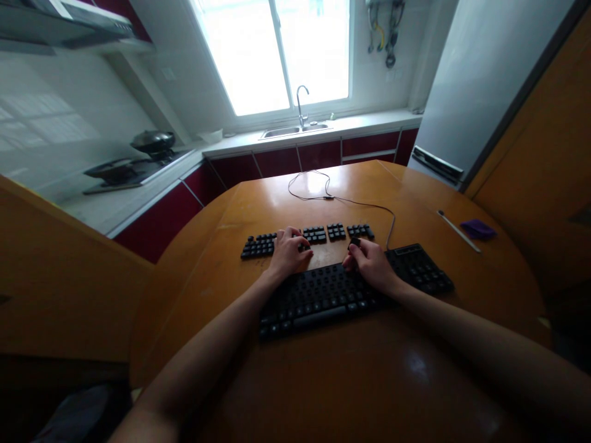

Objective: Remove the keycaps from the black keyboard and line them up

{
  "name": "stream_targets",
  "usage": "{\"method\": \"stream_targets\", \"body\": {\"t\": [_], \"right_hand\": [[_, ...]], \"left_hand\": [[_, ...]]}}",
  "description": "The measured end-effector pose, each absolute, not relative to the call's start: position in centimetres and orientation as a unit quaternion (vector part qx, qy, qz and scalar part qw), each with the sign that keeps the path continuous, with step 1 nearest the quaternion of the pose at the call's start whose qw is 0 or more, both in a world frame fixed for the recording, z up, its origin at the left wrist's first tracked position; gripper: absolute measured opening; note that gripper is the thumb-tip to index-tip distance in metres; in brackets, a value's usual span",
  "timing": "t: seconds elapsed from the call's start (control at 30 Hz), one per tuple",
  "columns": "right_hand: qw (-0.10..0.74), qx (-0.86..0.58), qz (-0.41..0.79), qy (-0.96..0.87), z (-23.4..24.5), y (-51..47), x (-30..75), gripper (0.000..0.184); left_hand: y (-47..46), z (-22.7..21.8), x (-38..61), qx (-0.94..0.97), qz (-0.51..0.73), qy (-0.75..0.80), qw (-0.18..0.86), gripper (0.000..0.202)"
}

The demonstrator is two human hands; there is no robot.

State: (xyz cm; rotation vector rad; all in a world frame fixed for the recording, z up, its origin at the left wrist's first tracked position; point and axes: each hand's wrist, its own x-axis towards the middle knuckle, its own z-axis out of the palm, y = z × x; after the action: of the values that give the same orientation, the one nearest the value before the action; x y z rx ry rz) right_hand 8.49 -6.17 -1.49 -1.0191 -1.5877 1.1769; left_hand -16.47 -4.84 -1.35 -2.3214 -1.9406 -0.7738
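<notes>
A black keyboard (318, 298) lies on the table in front of me, tilted slightly. Several keys in its upper rows look bare of caps, while the lower rows and the number pad (418, 274) have theirs. Behind it, loose black keycaps (314, 235) stand in grouped rows. My left hand (289, 251) is at these rows with bent fingers, its thumb and forefinger around a dark keycap (303, 248). Above the keyboard's upper right part, my right hand (369, 264) pinches a black keycap (354, 242) between thumb and forefinger.
The keyboard's cable (360, 202) loops across the far part of the wooden table (207, 295). To the right lie a thin white stick with a dark tip (459, 232) and a purple cloth (478, 229). Beyond are a counter with a sink (282, 131), a stove and a fridge (480, 80).
</notes>
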Motion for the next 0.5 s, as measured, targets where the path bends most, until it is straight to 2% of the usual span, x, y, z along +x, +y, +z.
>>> {"method": "stream_targets", "body": {"t": [0.2, 0.5], "right_hand": [[0.446, -0.412, 0.473, -0.639, -1.49, -6.17, 8.46, 0.032], [0.446, -0.411, 0.479, -0.635, -1.65, -6.14, 8.57, 0.034]], "left_hand": [[-4.81, -1.28, -16.34, -0.72, -0.246, -0.649, 0.027, 0.033], [-4.7, -1.43, -16.48, -0.695, -0.252, -0.673, 0.027, 0.04]]}}
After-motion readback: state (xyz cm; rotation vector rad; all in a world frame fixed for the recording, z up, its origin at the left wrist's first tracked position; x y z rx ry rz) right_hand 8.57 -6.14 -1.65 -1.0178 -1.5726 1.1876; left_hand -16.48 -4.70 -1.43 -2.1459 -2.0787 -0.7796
